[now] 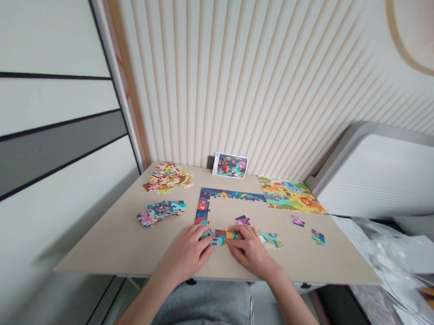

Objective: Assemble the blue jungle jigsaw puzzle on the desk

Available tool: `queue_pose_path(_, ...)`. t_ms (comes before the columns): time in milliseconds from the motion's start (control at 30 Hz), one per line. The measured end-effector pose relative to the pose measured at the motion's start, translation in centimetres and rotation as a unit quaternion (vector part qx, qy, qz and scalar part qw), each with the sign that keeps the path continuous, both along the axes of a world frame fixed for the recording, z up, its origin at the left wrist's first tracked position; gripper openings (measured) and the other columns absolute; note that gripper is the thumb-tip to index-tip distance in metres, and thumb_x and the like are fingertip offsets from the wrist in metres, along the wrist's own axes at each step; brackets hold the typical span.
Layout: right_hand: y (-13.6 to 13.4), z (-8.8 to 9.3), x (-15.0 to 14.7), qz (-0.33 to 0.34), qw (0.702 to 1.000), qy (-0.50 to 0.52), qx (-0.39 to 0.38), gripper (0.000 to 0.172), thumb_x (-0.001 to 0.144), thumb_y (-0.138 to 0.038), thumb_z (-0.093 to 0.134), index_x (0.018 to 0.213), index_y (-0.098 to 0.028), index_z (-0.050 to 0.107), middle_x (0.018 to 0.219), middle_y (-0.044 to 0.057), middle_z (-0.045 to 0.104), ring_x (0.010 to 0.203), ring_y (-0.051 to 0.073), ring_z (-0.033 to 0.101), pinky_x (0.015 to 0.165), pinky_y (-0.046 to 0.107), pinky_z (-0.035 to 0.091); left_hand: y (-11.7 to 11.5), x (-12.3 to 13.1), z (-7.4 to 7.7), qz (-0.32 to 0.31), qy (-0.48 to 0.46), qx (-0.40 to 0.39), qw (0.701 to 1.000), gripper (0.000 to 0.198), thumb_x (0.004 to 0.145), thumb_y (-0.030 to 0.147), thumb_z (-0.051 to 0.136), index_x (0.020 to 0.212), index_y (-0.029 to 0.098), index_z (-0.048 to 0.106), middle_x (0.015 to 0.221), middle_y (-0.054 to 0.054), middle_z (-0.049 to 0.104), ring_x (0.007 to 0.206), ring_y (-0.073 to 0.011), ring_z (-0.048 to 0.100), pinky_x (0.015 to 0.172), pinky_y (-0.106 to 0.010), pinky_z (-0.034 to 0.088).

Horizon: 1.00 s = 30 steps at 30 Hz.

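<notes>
A partly joined jigsaw puzzle [204, 201] lies on the table, showing a dark blue top row and left column. Along its bottom edge runs a row of colourful pieces [219, 238], partly covered by my fingers. My left hand [188, 252] rests palm down at the lower left corner, fingers stretched onto the row. My right hand [250, 249] lies over the row farther right, its fingertips on the pieces and its fingers spread. Just beyond it is a loose purple puzzle piece [242, 220]. More joined pieces [272, 240] extend to the right of that hand.
Left are a blue-purple pile of pieces [161, 213] and a red-yellow pile [167, 177]. A picture card [230, 166] leans against the ribbed wall. A yellow animal puzzle [292, 195] lies back right, near two loose pieces, one purple [297, 220], one multicoloured [318, 237].
</notes>
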State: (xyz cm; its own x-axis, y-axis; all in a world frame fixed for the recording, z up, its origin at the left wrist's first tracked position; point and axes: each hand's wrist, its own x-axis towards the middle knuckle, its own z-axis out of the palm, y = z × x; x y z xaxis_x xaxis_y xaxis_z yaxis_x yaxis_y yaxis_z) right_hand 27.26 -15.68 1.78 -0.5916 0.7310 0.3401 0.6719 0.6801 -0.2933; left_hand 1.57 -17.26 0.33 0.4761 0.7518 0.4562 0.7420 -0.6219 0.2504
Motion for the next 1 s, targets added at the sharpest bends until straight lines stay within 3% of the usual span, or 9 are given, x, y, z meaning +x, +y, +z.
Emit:
queue_pose_path(167, -0.3, 0.1, -0.2, -0.003, 1.0, 0.004, -0.001, 0.029, 0.098, -0.024, 0.056, 0.119, -0.035, 0.074, 0.132, 0.007, 0.061, 0.116, 0.026, 0.056, 0.102, 0.045, 0.04, -0.1, 0.0, -0.1, 0.005, 0.001, -0.002, 1.0, 0.031, 0.097, 0.026, 0.058, 0.126, 0.026, 0.066, 0.128, -0.01, 0.063, 0.122, -0.0288, 0.057, 0.105, -0.051, 0.05)
queue_pose_path(367, -0.5, 0.1, -0.2, 0.015, 1.0, 0.015, 0.0, 0.027, 0.101, -0.029, 0.052, 0.119, -0.031, 0.072, 0.12, 0.007, 0.067, 0.112, 0.024, 0.059, 0.101, 0.044, 0.042, 0.0, 0.0, -0.5, 0.015, -0.008, -0.003, 1.0, 0.03, 0.097, 0.025, 0.057, 0.125, 0.026, 0.066, 0.128, -0.009, 0.063, 0.121, -0.0277, 0.058, 0.104, -0.049, 0.05)
queue_pose_path(433, -0.4, -0.5, 0.3, -0.026, 0.999, 0.043, 0.018, 0.027, 0.101, -0.028, 0.051, 0.117, -0.03, 0.072, 0.119, 0.008, 0.068, 0.111, 0.026, 0.059, 0.099, 0.044, 0.043, 0.1, -0.1, -1.0, 0.04, -0.016, 0.005, 0.999, 0.03, 0.097, 0.024, 0.056, 0.125, 0.026, 0.065, 0.129, -0.009, 0.062, 0.121, -0.0277, 0.058, 0.104, -0.049, 0.05)
queue_pose_path(567, 0.3, -2.2, 1.7, -0.207, 0.971, 0.109, 0.052, 0.027, 0.101, -0.029, 0.048, 0.111, -0.026, 0.073, 0.113, 0.011, 0.069, 0.108, 0.029, 0.06, 0.094, 0.046, 0.046, 0.4, -0.4, -1.9, 0.108, -0.019, 0.027, 0.994, 0.03, 0.096, 0.026, 0.055, 0.124, 0.021, 0.065, 0.129, -0.012, 0.062, 0.12, -0.0292, 0.058, 0.103, -0.051, 0.049)
queue_pose_path(633, 0.8, -2.8, 2.1, -0.254, 0.959, 0.112, 0.052, 0.029, 0.101, -0.031, 0.048, 0.117, -0.025, 0.072, 0.115, 0.013, 0.069, 0.11, 0.03, 0.059, 0.095, 0.047, 0.046, 0.5, -0.5, -2.3, 0.122, -0.013, 0.029, 0.992, 0.031, 0.096, 0.027, 0.054, 0.124, 0.02, 0.065, 0.128, -0.013, 0.063, 0.119, -0.0293, 0.058, 0.102, -0.05, 0.05)
queue_pose_path(800, 1.0, -2.6, 1.1, -0.239, 0.97, 0.041, 0.03, 0.036, 0.102, -0.034, 0.047, 0.131, -0.029, 0.067, 0.141, 0.008, 0.06, 0.129, 0.029, 0.051, 0.108, 0.048, 0.038, 0.7, -0.6, -2.6, 0.132, 0.003, 0.016, 0.991, 0.033, 0.097, 0.028, 0.052, 0.126, 0.022, 0.065, 0.13, -0.011, 0.064, 0.119, -0.0284, 0.059, 0.103, -0.047, 0.049)
queue_pose_path(1000, 0.6, -2.0, 0.6, -0.273, 0.961, 0.037, 0.007, 0.035, 0.103, -0.036, 0.043, 0.119, -0.03, 0.074, 0.133, 0.007, 0.064, 0.123, 0.026, 0.055, 0.105, 0.043, 0.039, 0.8, -0.7, -2.8, 0.131, 0.003, 0.011, 0.991, 0.033, 0.097, 0.03, 0.051, 0.126, 0.022, 0.066, 0.128, -0.01, 0.065, 0.119, -0.0289, 0.059, 0.103, -0.047, 0.049)
